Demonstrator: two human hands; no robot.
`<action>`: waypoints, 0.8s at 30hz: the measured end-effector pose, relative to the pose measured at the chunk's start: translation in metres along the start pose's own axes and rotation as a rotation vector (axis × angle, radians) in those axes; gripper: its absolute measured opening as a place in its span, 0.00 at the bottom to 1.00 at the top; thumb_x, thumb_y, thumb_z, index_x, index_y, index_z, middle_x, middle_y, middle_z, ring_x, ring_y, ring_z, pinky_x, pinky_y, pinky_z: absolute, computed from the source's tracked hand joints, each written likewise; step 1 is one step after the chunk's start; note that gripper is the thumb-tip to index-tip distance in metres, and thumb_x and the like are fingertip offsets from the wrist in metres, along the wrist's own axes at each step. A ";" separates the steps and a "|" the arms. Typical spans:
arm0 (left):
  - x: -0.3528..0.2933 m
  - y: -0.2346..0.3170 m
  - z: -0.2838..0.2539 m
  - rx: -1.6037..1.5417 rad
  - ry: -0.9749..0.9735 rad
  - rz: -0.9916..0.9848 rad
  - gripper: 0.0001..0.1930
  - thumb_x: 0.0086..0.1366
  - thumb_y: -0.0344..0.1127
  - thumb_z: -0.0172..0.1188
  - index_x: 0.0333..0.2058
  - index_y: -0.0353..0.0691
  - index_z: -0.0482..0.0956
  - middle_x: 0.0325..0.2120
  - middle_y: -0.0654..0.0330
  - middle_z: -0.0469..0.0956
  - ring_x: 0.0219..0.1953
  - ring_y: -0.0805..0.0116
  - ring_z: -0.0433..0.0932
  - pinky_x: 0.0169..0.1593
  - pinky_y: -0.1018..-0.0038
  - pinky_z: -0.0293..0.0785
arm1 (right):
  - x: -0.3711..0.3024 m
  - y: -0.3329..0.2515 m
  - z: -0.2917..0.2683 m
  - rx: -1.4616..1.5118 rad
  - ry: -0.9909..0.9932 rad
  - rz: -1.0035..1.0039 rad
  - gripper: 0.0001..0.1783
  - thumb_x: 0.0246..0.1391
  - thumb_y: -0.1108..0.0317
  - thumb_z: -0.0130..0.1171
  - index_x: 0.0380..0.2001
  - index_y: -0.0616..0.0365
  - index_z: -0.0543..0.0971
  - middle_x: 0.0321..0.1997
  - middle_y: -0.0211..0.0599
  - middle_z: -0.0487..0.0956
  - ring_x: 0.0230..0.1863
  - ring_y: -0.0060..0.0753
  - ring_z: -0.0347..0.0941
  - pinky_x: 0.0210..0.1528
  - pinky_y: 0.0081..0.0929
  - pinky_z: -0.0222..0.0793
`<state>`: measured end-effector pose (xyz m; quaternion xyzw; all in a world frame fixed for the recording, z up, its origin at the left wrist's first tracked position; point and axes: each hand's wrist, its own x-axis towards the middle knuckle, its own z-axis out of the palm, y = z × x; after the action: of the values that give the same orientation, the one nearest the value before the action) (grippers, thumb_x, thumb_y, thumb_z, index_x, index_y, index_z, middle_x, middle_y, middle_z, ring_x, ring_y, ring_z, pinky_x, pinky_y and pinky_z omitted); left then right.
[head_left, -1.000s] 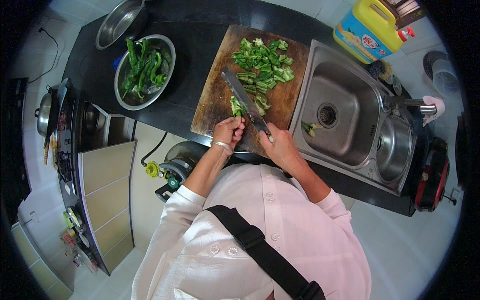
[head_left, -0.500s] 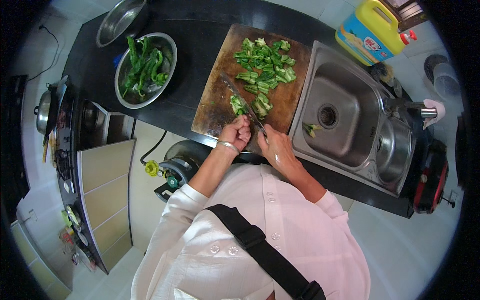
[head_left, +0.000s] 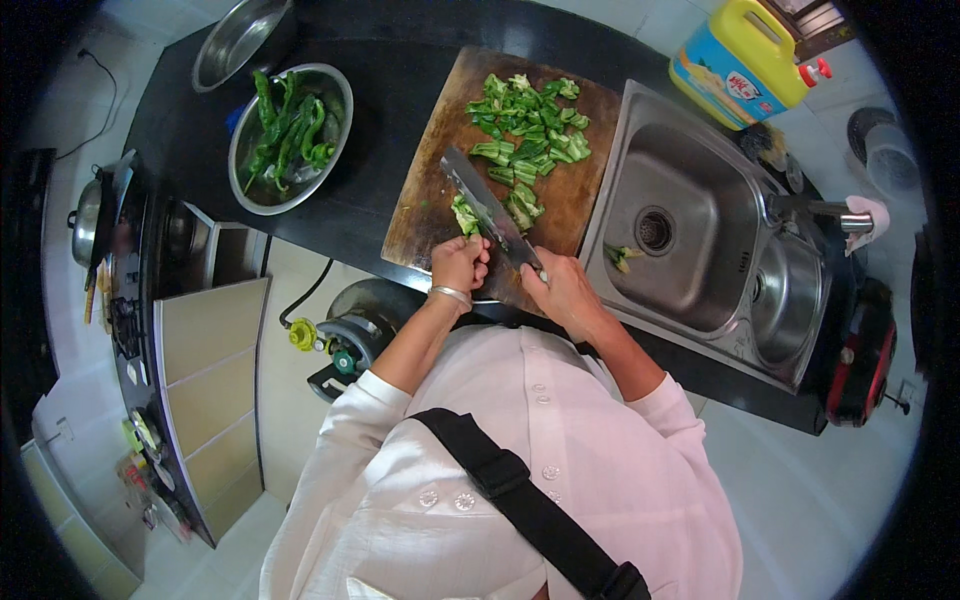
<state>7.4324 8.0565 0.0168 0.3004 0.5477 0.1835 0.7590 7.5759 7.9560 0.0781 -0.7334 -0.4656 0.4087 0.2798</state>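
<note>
My right hand (head_left: 565, 292) is closed round the handle of a broad-bladed kitchen knife (head_left: 485, 203), its handle mostly hidden in the fingers. The blade slants up and left over the wooden cutting board (head_left: 425, 185). Left of the blade, my left hand (head_left: 460, 266) is curled on a piece of green pepper (head_left: 464, 213), holding it against the board near its front edge. Another cut piece (head_left: 524, 207) lies just right of the blade. Farther back spreads a pile of chopped green pepper (head_left: 530, 125).
A steel bowl (head_left: 240, 185) of whole green peppers (head_left: 290, 135) stands left of the board, with an empty metal basin (head_left: 235, 45) behind it. To the right is a double steel sink (head_left: 690, 240) with pepper scraps (head_left: 622, 256). A yellow jug (head_left: 740, 65) stands behind the sink.
The knife blade has turned, showing more of its broad face, and sits apart from the held piece. My right hand has shifted slightly right, my left hand slightly left with the pepper.
</note>
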 end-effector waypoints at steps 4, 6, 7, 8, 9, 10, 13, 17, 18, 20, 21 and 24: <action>-0.003 -0.004 -0.006 0.047 0.026 -0.057 0.11 0.66 0.36 0.52 0.27 0.36 0.73 0.15 0.66 0.68 0.10 0.79 0.60 0.11 0.81 0.49 | -0.001 0.002 0.001 -0.029 -0.028 -0.007 0.15 0.54 0.64 0.51 0.32 0.71 0.73 0.24 0.64 0.74 0.31 0.65 0.72 0.35 0.48 0.67; 0.000 -0.003 -0.011 -0.013 0.000 -0.075 0.11 0.66 0.36 0.52 0.27 0.36 0.73 0.15 0.66 0.68 0.10 0.80 0.59 0.11 0.81 0.49 | -0.001 -0.004 -0.003 -0.047 -0.068 0.013 0.15 0.55 0.64 0.51 0.32 0.71 0.73 0.25 0.64 0.74 0.32 0.66 0.72 0.36 0.49 0.67; 0.001 -0.002 -0.014 -0.043 -0.013 -0.085 0.11 0.66 0.35 0.52 0.27 0.36 0.73 0.15 0.66 0.67 0.10 0.80 0.59 0.11 0.81 0.49 | -0.001 -0.004 -0.002 -0.051 -0.068 0.010 0.15 0.55 0.64 0.51 0.32 0.71 0.73 0.25 0.65 0.74 0.32 0.66 0.72 0.36 0.49 0.67; 0.000 -0.001 -0.014 -0.058 -0.024 -0.093 0.10 0.65 0.35 0.53 0.27 0.36 0.72 0.15 0.67 0.67 0.10 0.81 0.59 0.11 0.82 0.49 | -0.001 -0.004 -0.001 -0.055 -0.068 0.007 0.15 0.55 0.64 0.51 0.32 0.71 0.73 0.26 0.65 0.74 0.32 0.66 0.72 0.36 0.49 0.67; 0.000 -0.002 -0.016 -0.069 -0.032 -0.102 0.10 0.65 0.35 0.53 0.27 0.36 0.73 0.15 0.67 0.67 0.10 0.81 0.59 0.11 0.82 0.49 | -0.001 -0.004 0.000 -0.059 -0.068 0.003 0.15 0.55 0.64 0.51 0.32 0.70 0.73 0.26 0.65 0.74 0.33 0.66 0.72 0.36 0.49 0.67; 0.001 -0.004 -0.017 -0.080 -0.040 -0.113 0.10 0.65 0.35 0.53 0.27 0.36 0.73 0.15 0.67 0.66 0.11 0.81 0.59 0.11 0.82 0.49 | 0.000 -0.004 0.002 -0.051 -0.053 0.000 0.15 0.55 0.64 0.51 0.32 0.71 0.73 0.26 0.65 0.74 0.33 0.66 0.72 0.36 0.49 0.67; 0.003 -0.006 -0.018 -0.091 -0.056 -0.123 0.11 0.66 0.36 0.53 0.27 0.36 0.73 0.15 0.68 0.66 0.11 0.81 0.59 0.11 0.83 0.49 | 0.004 0.005 0.013 0.006 -0.003 -0.040 0.16 0.54 0.64 0.51 0.33 0.71 0.73 0.26 0.64 0.74 0.31 0.63 0.73 0.36 0.47 0.67; 0.002 -0.006 -0.015 -0.075 -0.064 -0.130 0.11 0.66 0.37 0.53 0.27 0.36 0.73 0.15 0.69 0.66 0.11 0.82 0.58 0.12 0.83 0.49 | 0.009 0.018 0.015 0.055 0.009 -0.066 0.16 0.54 0.65 0.52 0.35 0.71 0.74 0.24 0.60 0.74 0.26 0.54 0.73 0.34 0.41 0.68; 0.003 -0.006 -0.015 -0.054 -0.064 -0.119 0.11 0.66 0.37 0.53 0.27 0.36 0.73 0.15 0.69 0.66 0.11 0.82 0.58 0.12 0.83 0.49 | 0.010 0.018 0.014 0.038 -0.006 -0.046 0.15 0.54 0.65 0.52 0.35 0.71 0.74 0.24 0.59 0.74 0.26 0.53 0.73 0.33 0.41 0.68; 0.003 -0.005 -0.013 -0.008 -0.066 -0.096 0.12 0.66 0.37 0.54 0.27 0.37 0.74 0.14 0.69 0.66 0.11 0.81 0.59 0.12 0.82 0.49 | 0.016 0.022 0.013 0.035 -0.011 -0.089 0.15 0.54 0.65 0.52 0.35 0.71 0.74 0.23 0.58 0.74 0.25 0.49 0.72 0.33 0.39 0.67; 0.004 -0.004 -0.013 0.041 -0.063 -0.067 0.12 0.66 0.38 0.54 0.26 0.37 0.75 0.14 0.68 0.67 0.11 0.82 0.60 0.12 0.82 0.50 | 0.019 0.024 0.012 0.033 -0.014 -0.111 0.15 0.54 0.65 0.52 0.35 0.71 0.74 0.23 0.57 0.73 0.24 0.48 0.72 0.32 0.39 0.67; 0.006 -0.006 -0.016 0.261 -0.028 0.084 0.12 0.65 0.37 0.55 0.26 0.36 0.78 0.14 0.65 0.71 0.12 0.78 0.64 0.13 0.79 0.56 | 0.023 0.022 0.006 0.051 -0.006 -0.117 0.15 0.54 0.65 0.52 0.33 0.71 0.73 0.22 0.56 0.72 0.24 0.44 0.71 0.32 0.39 0.67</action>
<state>7.4190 8.0595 0.0052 0.4219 0.5434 0.1381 0.7125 7.5859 7.9680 0.0498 -0.6962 -0.4981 0.4056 0.3204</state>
